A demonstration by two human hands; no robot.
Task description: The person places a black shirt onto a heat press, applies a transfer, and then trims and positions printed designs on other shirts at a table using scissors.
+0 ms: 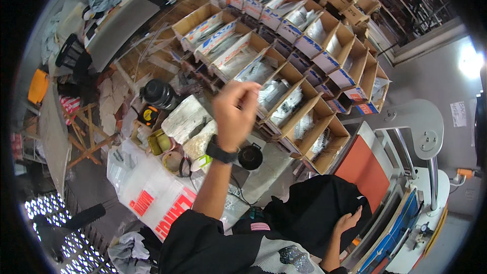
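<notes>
My left hand (235,116), with a black watch (221,151) on its wrist, is raised in front of the cardboard bins (238,56). Its fingers are curled together, somewhat blurred, and I cannot make out anything between them. The bins hold clear plastic packets and sheets (274,95). Lower right, my right hand (350,220) grips the edge of a black garment (314,210) with a small white tag. The garment is draped beside the orange-red pad (362,167) of a press machine.
The white press (428,134) with metal posts stands at the right. Left of my forearm are a black lidded container (160,94), a tape measure (148,115), a black cup (250,157) and a white plastic bag (157,193) with red print. A wooden stand (89,134) is farther left.
</notes>
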